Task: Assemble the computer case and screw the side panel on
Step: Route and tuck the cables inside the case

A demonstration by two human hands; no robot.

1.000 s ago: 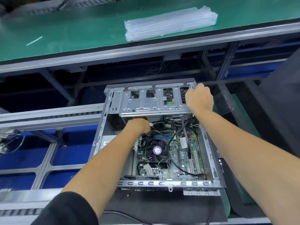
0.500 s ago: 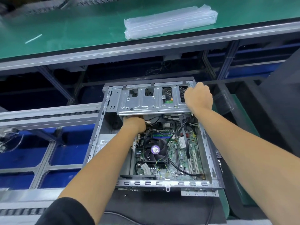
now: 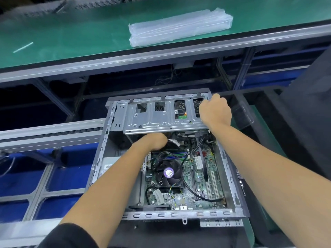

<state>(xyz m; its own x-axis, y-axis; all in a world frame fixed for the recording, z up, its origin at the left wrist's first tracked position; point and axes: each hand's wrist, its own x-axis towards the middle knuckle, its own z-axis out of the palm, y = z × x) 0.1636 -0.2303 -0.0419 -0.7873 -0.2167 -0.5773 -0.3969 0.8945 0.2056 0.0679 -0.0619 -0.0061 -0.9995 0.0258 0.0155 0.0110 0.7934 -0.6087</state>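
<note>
A: Anything changed? Computer case [image 3: 166, 214] is open on the worktop, same spot.
B: Left hand [image 3: 155, 141] slid further under the drive cage [image 3: 162, 116], fingers hidden. Right hand [image 3: 215, 111] still grips the cage's corner. Motherboard [image 3: 186, 178] and fan [image 3: 168, 173] inside.

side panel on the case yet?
No, the case is open on top, with the fan and circuit board exposed while both hands work at the metal bracket.
</note>
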